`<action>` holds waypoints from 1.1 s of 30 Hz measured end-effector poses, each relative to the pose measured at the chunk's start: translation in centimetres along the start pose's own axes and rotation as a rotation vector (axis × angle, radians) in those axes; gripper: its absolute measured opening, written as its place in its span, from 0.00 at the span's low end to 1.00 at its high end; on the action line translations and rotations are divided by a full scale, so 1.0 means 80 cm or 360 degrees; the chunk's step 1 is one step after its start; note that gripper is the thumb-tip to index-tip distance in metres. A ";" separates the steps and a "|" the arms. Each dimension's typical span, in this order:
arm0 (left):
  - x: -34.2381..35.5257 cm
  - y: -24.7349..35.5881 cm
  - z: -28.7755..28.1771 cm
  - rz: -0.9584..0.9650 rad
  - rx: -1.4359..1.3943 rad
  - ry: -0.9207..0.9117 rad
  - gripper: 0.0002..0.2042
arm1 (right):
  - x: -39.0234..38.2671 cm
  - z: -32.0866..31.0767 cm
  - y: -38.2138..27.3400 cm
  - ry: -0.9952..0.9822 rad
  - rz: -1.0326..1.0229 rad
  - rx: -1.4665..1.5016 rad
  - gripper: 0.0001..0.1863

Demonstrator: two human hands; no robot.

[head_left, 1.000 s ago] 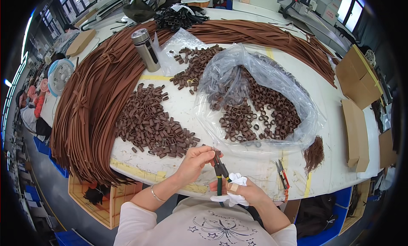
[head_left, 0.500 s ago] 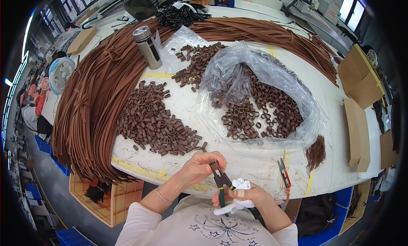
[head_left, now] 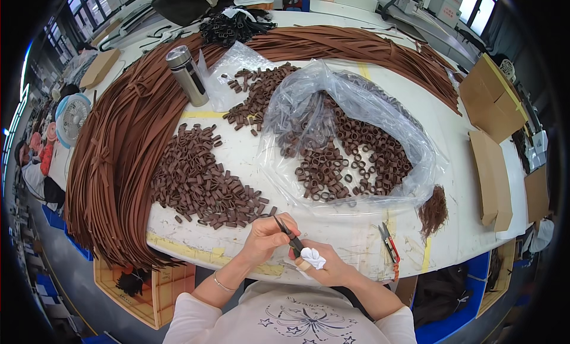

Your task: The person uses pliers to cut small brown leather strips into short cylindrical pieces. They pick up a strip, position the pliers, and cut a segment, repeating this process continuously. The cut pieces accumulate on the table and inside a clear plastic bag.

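Observation:
My right hand is closed around a pair of pliers with a dark head, seen nearly edge-on. A crumpled white cloth is bunched in the same hand, and a tan strip wraps one finger. My left hand is closed, its fingers pinched beside the plier jaws; whatever sits between them is hidden. Both hands are just over the table's near edge. Beyond my left hand spreads a heap of brown strap loops, mostly flattened. A clear plastic bag holds more brown loops, rounder ones.
Long brown straps curve round the table's left and far sides. A steel flask stands among them. Red-handled snips lie at the right near edge, with a brown thread tuft beyond. Cardboard boxes stand farther right.
The pliers have turned from broad side to edge-on, and their green handles are now hidden in my right hand. Both hands have drawn closer together. The whole view has shifted slightly.

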State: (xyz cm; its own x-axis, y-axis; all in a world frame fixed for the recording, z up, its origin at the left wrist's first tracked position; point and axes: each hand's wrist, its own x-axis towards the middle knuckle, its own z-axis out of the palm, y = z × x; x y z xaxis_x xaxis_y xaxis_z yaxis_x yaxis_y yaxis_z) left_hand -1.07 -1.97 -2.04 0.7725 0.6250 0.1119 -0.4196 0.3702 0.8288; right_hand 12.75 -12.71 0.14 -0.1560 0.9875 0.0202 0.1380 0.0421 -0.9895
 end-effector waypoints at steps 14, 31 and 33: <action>0.001 -0.005 -0.006 0.0008 -0.0090 -0.0027 0.12 | 0.004 0.006 0.009 0.0073 -0.0102 -0.0001 0.09; 0.001 -0.003 -0.002 -0.0035 -0.0137 -0.0051 0.15 | 0.005 0.015 0.005 0.0098 0.0061 0.0148 0.08; 0.006 0.001 0.002 -0.0046 -0.0033 0.0077 0.15 | 0.002 0.007 -0.003 0.0056 0.0332 0.0502 0.10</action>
State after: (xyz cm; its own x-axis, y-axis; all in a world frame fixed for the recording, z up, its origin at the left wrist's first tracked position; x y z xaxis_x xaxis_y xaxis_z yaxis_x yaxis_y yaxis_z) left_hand -0.69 -1.73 -1.83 0.7608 0.6461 0.0609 -0.4076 0.4027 0.8196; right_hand 12.10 -12.64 0.34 -0.1219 0.9748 -0.1870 -0.1455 -0.2040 -0.9681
